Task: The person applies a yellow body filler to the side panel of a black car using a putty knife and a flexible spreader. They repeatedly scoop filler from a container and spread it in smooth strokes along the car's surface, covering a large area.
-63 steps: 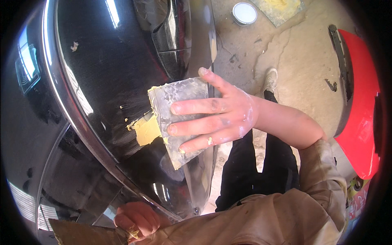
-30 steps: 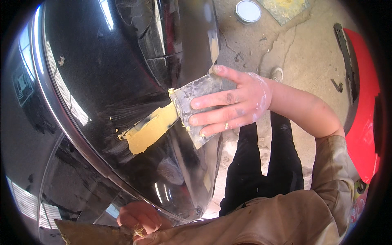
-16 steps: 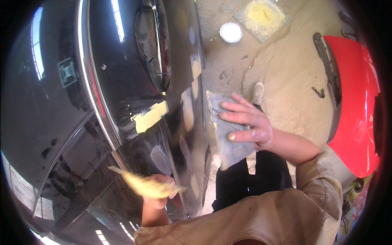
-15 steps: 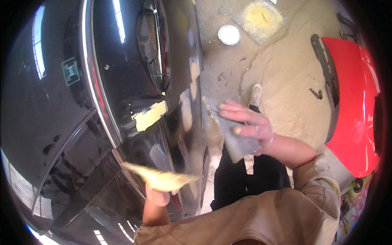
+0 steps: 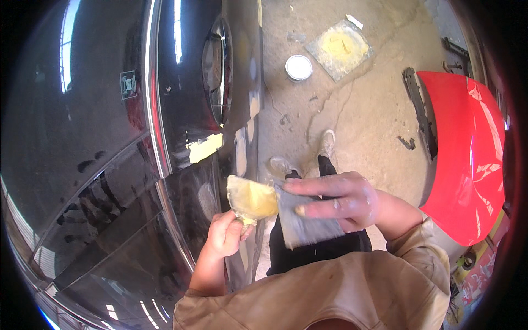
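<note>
My left hand [image 5: 223,236] is closed on the handle of a putty knife [image 5: 241,193], its broad blade smeared with yellow putty. A grey flat spreader [image 5: 305,228] is gripped in my right hand [image 5: 349,201], two fingers stretched along its face. The spreader's edge meets the putty-covered blade in front of my body; the spreader is a little blurred. To the left stands a black car [image 5: 184,82], with a patch of yellow putty [image 5: 206,147] on its side just below the door handle [image 5: 221,71].
On the floor ahead lies a grey board [image 5: 336,69] heaped with yellow putty, and beside it stands a round white-topped can [image 5: 298,67]. A red car panel [image 5: 462,159] rests at the right, next to a dark strip [image 5: 421,113]. My shoes [image 5: 326,144] are below.
My left hand has turned the putty knife and brought it rightward, away from the car. My right hand has lowered the spreader, and the two tools now meet. The view has shifted slightly.
</note>
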Available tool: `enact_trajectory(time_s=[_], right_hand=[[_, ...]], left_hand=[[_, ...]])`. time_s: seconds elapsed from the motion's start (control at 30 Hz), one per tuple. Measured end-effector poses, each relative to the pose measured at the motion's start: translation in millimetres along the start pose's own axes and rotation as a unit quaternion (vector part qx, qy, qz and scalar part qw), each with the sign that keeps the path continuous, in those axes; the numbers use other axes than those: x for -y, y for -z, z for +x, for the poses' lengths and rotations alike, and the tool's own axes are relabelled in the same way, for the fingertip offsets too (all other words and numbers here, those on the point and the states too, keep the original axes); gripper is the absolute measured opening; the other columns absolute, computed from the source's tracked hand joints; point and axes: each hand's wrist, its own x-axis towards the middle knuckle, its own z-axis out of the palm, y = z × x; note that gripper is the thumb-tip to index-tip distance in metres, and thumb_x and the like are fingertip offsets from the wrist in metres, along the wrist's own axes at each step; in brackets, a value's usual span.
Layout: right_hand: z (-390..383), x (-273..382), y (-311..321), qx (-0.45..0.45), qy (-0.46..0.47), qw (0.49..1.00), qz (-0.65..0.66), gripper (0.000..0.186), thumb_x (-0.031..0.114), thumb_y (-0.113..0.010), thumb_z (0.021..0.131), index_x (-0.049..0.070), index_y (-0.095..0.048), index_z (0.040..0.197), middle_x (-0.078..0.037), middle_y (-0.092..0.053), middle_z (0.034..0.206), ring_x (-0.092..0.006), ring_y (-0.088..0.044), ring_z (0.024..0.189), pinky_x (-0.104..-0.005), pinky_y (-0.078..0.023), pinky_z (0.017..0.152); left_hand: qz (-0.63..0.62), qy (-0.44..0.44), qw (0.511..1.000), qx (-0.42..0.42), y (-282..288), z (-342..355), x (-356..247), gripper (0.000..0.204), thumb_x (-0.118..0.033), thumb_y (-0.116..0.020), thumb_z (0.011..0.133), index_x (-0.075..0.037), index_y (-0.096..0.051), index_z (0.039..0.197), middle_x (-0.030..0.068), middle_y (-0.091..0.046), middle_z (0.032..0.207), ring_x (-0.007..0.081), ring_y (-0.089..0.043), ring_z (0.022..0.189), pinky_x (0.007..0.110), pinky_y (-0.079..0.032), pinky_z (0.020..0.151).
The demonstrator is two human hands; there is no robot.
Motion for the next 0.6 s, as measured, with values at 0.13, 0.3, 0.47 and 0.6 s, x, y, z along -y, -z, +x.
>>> enact_trajectory(time_s=[0.13,0.3,0.47,0.6], right_hand=[[-19,-21,-23,0.150,-0.105,0.983,-0.025,0.072,-0.004,-0.066,0.073,0.017,-0.060,0.142,-0.016,-0.065,0.134,-0.0351,-0.071,0.103,-0.0397,-0.062,0.078],[-18,-64,-38,0.005,-0.041,0.976,-0.212,0.064,0.004,-0.072,0.076,0.031,-0.066,0.134,-0.008,-0.062,0.138,-0.0309,-0.064,0.122,-0.0501,-0.053,0.102],[23,-81,-71,-0.090,0.097,0.947,-0.294,0.046,0.020,-0.069,0.085,0.035,-0.065,0.128,-0.005,-0.059,0.144,-0.0268,-0.055,0.135,-0.0652,-0.022,0.120],[64,-109,-103,-0.089,0.127,0.953,-0.260,0.036,0.021,-0.066,0.091,0.033,-0.069,0.125,-0.002,-0.061,0.142,-0.0279,-0.055,0.136,-0.0670,-0.012,0.122]], left_hand=[[-0.299,0.056,0.948,-0.091,-1,-17,4,0.066,-0.068,-0.055,0.094,-0.004,-0.056,0.110,0.0098,-0.051,0.061,0.0174,-0.042,0.043,0.031,-0.032,0.037],[-0.334,-0.046,0.940,-0.061,56,-44,6,0.054,-0.068,-0.054,0.095,-0.016,-0.062,0.108,0.0068,-0.042,0.050,0.0182,-0.037,0.034,0.032,-0.031,0.030],[-0.305,-0.120,0.942,-0.065,101,-60,-13,0.043,-0.038,-0.050,0.104,-0.001,-0.050,0.082,0.0125,-0.046,0.051,0.0200,-0.039,0.033,0.033,-0.029,0.029],[-0.247,-0.098,0.959,-0.098,113,-55,-17,0.048,-0.050,-0.051,0.103,-0.002,-0.055,0.102,0.0097,-0.046,0.049,0.0178,-0.040,0.032,0.030,-0.035,0.028]])
